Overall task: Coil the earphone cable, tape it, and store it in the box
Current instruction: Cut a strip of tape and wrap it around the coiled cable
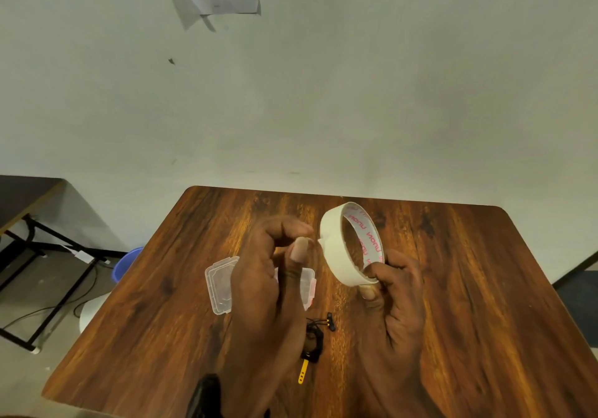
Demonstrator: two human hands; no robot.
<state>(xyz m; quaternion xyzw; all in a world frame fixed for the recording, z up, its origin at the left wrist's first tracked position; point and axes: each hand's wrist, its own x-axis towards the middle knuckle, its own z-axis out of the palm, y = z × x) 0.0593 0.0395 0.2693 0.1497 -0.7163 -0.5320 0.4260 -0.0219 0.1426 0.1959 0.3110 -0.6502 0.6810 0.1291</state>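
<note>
My right hand (396, 291) grips the lower rim of a white tape roll (336, 255) and holds it upright above the table. My left hand (268, 275) is raised beside the roll, thumb and forefinger pinching at the roll's loose tape end (318, 242). The black coiled earphone cable (314, 340) with a yellow strap (303, 373) lies on the wooden table (469, 288) below my hands. The clear plastic box (220, 283) sits open behind my left hand, partly hidden by it.
A black object (204, 395) lies at the table's near edge. A blue bucket (124, 267) and a white container (92, 314) stand on the floor to the left, beside a black-framed table (26, 210). The wall is close behind the table.
</note>
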